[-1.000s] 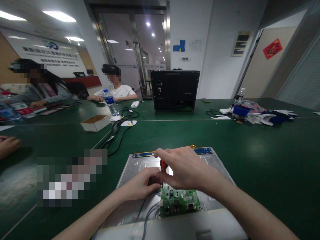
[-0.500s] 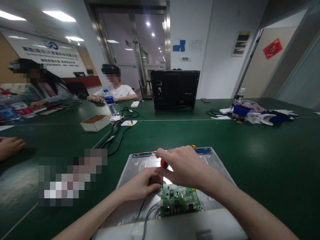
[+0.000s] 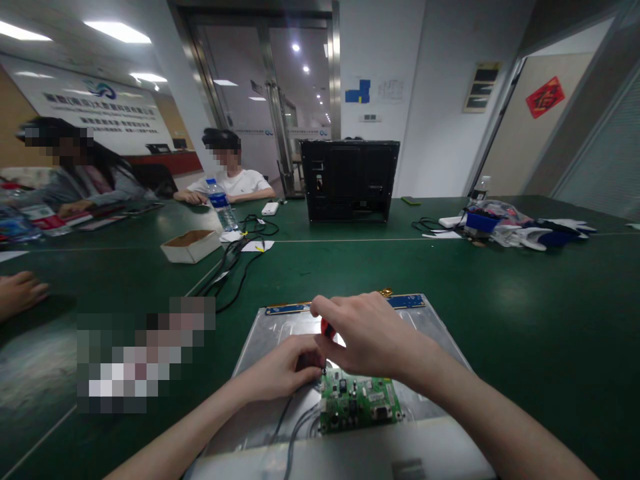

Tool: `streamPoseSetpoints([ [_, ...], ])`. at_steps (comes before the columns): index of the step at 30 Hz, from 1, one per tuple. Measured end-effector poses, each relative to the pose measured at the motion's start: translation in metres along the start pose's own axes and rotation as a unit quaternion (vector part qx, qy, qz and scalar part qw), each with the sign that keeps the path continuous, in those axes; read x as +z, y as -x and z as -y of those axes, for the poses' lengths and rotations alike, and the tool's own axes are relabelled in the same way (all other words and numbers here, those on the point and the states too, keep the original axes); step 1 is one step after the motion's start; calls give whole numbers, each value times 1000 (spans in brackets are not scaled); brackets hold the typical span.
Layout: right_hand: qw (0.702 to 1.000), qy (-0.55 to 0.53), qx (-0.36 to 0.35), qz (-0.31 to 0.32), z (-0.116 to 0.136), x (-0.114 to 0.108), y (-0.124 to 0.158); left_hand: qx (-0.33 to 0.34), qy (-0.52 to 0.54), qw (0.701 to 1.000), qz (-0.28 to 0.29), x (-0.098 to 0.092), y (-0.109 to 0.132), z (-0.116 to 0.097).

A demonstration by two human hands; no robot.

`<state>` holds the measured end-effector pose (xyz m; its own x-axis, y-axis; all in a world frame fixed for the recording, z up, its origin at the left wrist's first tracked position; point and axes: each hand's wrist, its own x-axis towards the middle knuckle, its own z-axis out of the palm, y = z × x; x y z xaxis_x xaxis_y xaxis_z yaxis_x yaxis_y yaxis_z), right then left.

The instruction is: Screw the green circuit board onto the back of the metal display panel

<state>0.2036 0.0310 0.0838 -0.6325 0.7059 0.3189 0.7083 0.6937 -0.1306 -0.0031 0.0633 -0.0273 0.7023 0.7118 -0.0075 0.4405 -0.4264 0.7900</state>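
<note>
A silver metal panel (image 3: 435,333) lies flat on the green table in front of me, with a small green circuit board (image 3: 357,402) near its front edge and grey cables (image 3: 295,427) running off it. My right hand (image 3: 370,333) is closed round a red-and-black screwdriver (image 3: 326,328) held upright, its tip at the board's far left corner. My left hand (image 3: 283,368) rests curled on the panel beside the screwdriver tip, fingers pinched near it; what they hold is hidden.
A black monitor back (image 3: 350,180) stands mid-table. A cardboard box (image 3: 191,245), water bottle (image 3: 221,205) and black cables (image 3: 235,260) lie to the left, gloves and bags (image 3: 520,227) to the right. Two people sit at the far left; another person's hand (image 3: 17,293) rests at the left edge.
My right hand has turned slightly on the screwdriver, staying in place. The other person's hand at the left edge has shifted a little.
</note>
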Motion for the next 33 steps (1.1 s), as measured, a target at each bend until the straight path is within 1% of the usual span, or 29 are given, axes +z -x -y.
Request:
streamPoseSetpoints([
  [3, 1000, -7, -10, -1, 1, -1, 1, 12, -6, 1000, -4, -1, 0, -2],
  [6, 1000, -8, -2, 0, 1, -1, 0, 16, -9, 1000, -3, -1, 0, -2],
  [9, 1000, 1, 10, 9, 1, 0, 0, 11, -4, 1000, 2, -2, 0, -1],
  [15, 1000, -3, -7, 4, 1, -2, 1, 16, -7, 1000, -6, -1, -1, -3],
  [20, 1000, 16, 6, 6, 0, -1, 0, 6, -2, 1000, -11, 0, 0, -4],
  [24, 1000, 12, -8, -5, 2, -2, 0, -5, -28, 999, -13, 1, 1, -2],
  [27, 1000, 3, -9, -7, 2, -1, 1, 1, -30, 999, -17, 0, 1, -2],
  [31, 1000, 11, 7, 1, 1, 0, 0, -5, -16, 1000, -1, 0, 0, 0],
  [33, 1000, 14, 3, 0, 1, -1, 0, -9, -15, 1000, 4, 0, 0, 1],
])
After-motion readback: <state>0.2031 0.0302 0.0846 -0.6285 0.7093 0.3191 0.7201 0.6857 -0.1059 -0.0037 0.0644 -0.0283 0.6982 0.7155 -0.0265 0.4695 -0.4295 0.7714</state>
